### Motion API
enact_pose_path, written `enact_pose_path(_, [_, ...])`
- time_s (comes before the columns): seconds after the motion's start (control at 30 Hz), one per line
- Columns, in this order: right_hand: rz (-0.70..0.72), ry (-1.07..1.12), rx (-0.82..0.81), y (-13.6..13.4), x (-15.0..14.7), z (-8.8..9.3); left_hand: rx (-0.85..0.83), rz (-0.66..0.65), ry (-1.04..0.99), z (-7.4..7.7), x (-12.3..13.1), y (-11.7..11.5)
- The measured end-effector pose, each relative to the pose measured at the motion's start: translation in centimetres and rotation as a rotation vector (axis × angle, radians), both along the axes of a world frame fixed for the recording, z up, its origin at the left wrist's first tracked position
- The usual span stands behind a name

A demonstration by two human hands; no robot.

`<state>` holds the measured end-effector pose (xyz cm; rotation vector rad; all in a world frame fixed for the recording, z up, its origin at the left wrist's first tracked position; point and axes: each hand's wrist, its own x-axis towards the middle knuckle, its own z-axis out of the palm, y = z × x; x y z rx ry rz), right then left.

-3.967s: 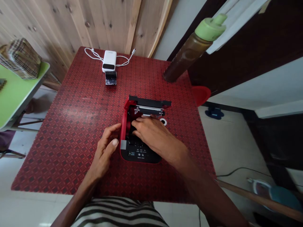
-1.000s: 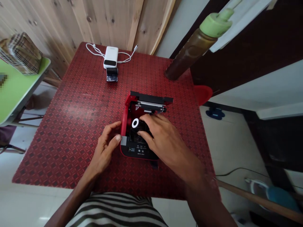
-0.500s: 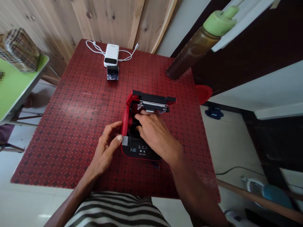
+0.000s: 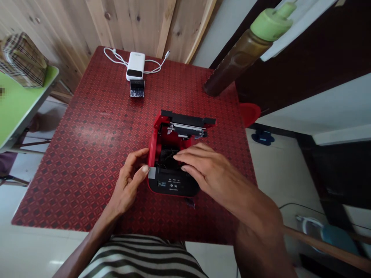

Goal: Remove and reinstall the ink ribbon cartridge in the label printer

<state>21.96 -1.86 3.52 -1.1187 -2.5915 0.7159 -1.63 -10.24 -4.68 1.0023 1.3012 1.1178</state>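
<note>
A red-and-black device that looks like a label printer [image 4: 174,189] sits on the table with its lid [image 4: 188,119] raised. My left hand [image 4: 130,181] lies against the printer's left side, its fingertips and thumb touching the edge near a grey patch, the thumb apart from the fingers. Over the right part of the dark inner compartment [image 4: 166,154] is my right hand [image 4: 203,166], fingers stretched out and pointing left. Nothing shows between them. The compartment's floor is dark with thin shiny lines that I cannot make out.
Behind the printer, a white power bank [image 4: 135,63] with a white cable lies beside a small roll of dark film [image 4: 137,88]. A tall brown bottle with a green cap [image 4: 237,58] stands at the back right of the red patterned table [image 4: 87,170]. A plaid bag [image 4: 24,60] rests on a green table at left.
My right hand has drawn back out of the compartment towards the right, uncovering more of its inside. My left hand keeps its place at the printer's side.
</note>
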Motion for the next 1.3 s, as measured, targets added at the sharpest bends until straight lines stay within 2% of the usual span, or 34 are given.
enact_pose_path(0.2, [0.113, -0.043, 0.020, 1.3, -0.3, -0.9, 0.032, 0.005, 0.025, -0.1, 0.0, 0.1])
enact_pose_path(0.4, [0.191, -0.080, 0.020, 1.1, -0.9, -0.8, 0.024, 0.020, 0.015, -0.4, -0.1, 0.1])
enact_pose_path(0.57, [0.125, -0.078, 0.031, 0.6, -0.6, -1.2, 0.020, 0.020, 0.012, -0.4, 0.0, 0.2])
enact_pose_path(0.77, [-0.036, 0.113, 0.080, -1.2, 0.2, -1.4, -0.013, 0.070, -0.057, -0.2, -0.3, 0.6])
enact_pose_path(0.83, [-0.053, 0.195, 0.116, -2.1, 0.4, -1.8, 0.034, 0.126, -0.004, 0.3, -0.7, 1.6])
enact_pose_path(0.93, [-0.076, 0.263, 0.199, -3.2, 0.4, -2.4, 0.189, 0.164, 0.087, 1.7, -0.9, 4.8])
enact_pose_path(1.03, [-0.095, 0.277, 0.308, -4.1, 0.3, -2.6, 0.294, 0.149, 0.075, 3.0, -0.1, 8.8])
enact_pose_path(1.13, [-0.102, 0.252, 0.403, -4.8, 0.1, -2.5, 0.293, 0.108, 0.034, 3.8, 1.2, 11.8])
enact_pose_path(1.2, [-0.122, 0.227, 0.463, -5.2, -0.1, -2.5, 0.280, 0.117, 0.010, 4.0, 1.7, 12.5])
enact_pose_path(1.3, [-0.160, 0.205, 0.559, -5.9, -0.3, -2.9, 0.264, 0.104, -0.015, 4.3, 1.5, 11.6])
